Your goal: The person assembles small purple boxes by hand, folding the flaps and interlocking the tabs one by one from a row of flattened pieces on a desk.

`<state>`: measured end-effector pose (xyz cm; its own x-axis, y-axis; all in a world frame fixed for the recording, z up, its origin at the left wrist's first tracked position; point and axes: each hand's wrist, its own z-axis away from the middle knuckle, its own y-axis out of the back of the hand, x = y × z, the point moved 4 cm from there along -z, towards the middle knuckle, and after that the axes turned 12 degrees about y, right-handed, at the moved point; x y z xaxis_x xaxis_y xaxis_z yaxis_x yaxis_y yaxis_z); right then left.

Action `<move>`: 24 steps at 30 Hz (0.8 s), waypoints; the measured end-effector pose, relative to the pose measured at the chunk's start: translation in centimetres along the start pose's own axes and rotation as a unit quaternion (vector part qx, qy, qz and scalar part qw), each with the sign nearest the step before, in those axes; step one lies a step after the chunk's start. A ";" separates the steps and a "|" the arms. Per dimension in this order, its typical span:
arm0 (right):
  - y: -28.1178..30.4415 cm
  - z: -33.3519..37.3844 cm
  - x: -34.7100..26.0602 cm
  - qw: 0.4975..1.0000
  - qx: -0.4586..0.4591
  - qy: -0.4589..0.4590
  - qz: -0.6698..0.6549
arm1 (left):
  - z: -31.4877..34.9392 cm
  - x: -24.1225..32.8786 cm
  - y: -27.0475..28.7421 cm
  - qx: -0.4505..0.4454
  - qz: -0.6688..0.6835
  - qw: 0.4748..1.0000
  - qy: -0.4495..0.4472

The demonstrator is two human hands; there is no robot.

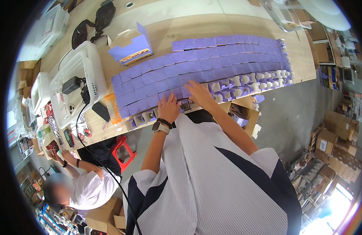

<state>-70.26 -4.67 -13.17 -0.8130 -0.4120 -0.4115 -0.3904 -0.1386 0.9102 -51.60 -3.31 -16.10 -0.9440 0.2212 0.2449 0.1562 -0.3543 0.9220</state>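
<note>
Plainly, the table (236, 26) is the biggest thing here, with a broad block of purple boxes spread over its near part. Most of that block is closed boxes (161, 74), packed side by side in long rows with their tops folded flat. A smaller share, the open boxes (251, 83), runs along the near edge to the right of the hands, flaps up and pale pieces showing. A few at the near left end also look unclosed, though they are small and partly hidden. By that count, I judge the folding to be well past half, with the near edge left over. A white basket (95, 64) stands left of the block, and a display carton (130, 51) sits just behind its left part. The left hand (170, 108) rests at the block's near edge, its fingers apart on the boxes, with no grip to be seen. The right hand (199, 94) lies just beside it, reaching over the box tops; whether its fingers pinch a flap, I cannot tell. An orange bottle (112, 107) is near the block's left end. Smallest is the pale watch (161, 127) on the left wrist.
</note>
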 end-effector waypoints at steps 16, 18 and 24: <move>1.3 3.1 7.2 0.992 0.077 -0.069 0.073 | 0.0 2.0 2.6 0.043 0.171 0.984 -0.036; 1.1 2.3 7.5 0.992 0.047 -0.076 0.086 | -0.2 2.5 3.0 0.038 0.220 0.973 -0.059; 10.6 1.9 2.2 0.972 0.117 -0.155 -0.130 | 0.4 5.0 7.3 -0.041 0.473 0.880 -0.003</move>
<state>-77.04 -5.34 -4.49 -0.7511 -0.0949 -0.6533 -0.6577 0.0226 0.7529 -55.04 -4.42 -8.05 -0.4014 -0.2029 0.8931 0.8491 -0.4480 0.2799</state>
